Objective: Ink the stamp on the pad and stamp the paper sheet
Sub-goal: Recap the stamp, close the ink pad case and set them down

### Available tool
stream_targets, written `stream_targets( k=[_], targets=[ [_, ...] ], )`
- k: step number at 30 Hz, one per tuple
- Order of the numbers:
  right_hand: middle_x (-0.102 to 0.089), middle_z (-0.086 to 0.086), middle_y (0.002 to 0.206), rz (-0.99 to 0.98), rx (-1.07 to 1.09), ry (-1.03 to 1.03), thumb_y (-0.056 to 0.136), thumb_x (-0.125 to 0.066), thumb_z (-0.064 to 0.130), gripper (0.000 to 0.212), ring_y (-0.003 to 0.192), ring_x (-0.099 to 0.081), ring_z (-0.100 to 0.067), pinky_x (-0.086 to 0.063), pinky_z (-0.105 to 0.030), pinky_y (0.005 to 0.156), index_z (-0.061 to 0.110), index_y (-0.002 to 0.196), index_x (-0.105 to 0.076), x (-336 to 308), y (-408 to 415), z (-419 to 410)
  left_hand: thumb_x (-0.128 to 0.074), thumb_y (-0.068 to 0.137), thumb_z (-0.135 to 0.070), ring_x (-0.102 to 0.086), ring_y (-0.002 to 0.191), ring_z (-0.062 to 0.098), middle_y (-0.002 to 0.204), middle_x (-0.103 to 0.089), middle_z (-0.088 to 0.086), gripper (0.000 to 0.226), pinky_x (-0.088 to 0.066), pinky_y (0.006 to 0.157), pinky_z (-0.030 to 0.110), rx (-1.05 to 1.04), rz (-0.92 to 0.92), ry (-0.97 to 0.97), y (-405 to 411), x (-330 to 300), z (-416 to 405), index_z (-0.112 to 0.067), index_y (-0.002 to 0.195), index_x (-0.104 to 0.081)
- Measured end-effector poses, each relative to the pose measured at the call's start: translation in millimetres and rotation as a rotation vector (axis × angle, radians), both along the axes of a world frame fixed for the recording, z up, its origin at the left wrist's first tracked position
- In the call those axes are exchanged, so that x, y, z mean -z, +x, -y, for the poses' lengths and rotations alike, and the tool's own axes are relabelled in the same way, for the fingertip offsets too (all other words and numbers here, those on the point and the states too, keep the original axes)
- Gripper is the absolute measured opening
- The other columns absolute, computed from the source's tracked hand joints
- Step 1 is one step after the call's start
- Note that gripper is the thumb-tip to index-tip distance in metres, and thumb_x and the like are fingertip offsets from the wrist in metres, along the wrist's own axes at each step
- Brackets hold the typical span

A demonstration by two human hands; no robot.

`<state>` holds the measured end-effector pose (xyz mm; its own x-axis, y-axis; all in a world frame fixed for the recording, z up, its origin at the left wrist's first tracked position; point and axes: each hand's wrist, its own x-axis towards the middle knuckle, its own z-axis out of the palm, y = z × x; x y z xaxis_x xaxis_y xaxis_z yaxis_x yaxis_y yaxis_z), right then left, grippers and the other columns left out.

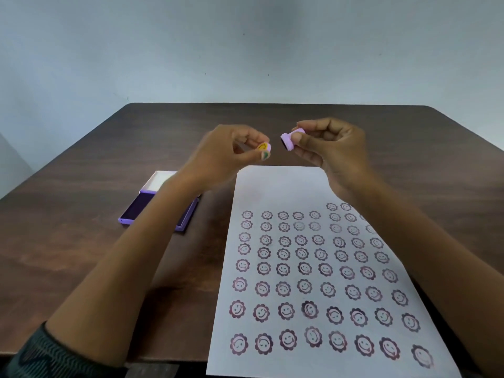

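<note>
Both hands are raised above the far end of the paper sheet [275,186]. My right hand [327,148] pinches a small lilac stamp [288,139], its dark inked face turned left. My left hand [231,151] pinches a lilac cap with a yellow smiley on top [264,146], a short gap from the stamp. The white sheet lies on the table and carries several rows of purple smiley-flower prints; its top strip is blank. The open purple ink pad [147,208] sits left of the sheet, partly hidden by my left forearm.
The dark wooden table [81,241] ends at a pale wall behind. The ink pad's lid [159,181] lies folded back toward the wall. The sheet's near end hangs over the table's front edge.
</note>
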<state>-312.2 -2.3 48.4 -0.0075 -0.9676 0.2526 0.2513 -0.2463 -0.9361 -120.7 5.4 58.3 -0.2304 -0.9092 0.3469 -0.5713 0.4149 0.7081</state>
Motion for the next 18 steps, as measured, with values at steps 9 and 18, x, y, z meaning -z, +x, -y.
stream_targets(
  k=[9,18],
  targets=[
    [-0.070,-0.012,0.079,0.291,-0.078,0.113,0.077,-0.064,-0.007,0.013,0.078,-0.070,-0.021,-0.058,-0.028,0.073,0.002,0.086,-0.064,0,6,0,-0.066,0.085,-0.027,-0.062,0.069,0.001,0.085,-0.071,-0.010,0.018,-0.048,0.061,0.013,-0.115,-0.555,0.158,-26,3,-14,-0.023,0.103,-0.068],
    [-0.075,-0.005,0.074,0.267,-0.084,0.091,0.076,-0.065,-0.006,0.015,0.075,-0.072,-0.019,-0.058,-0.025,0.068,0.003,0.087,-0.066,2,11,-3,-0.067,0.083,-0.022,-0.064,0.070,-0.006,0.091,-0.070,-0.008,0.024,-0.044,0.056,0.006,-0.078,-0.551,0.136,-34,2,-18,-0.015,0.106,-0.068]
  ],
)
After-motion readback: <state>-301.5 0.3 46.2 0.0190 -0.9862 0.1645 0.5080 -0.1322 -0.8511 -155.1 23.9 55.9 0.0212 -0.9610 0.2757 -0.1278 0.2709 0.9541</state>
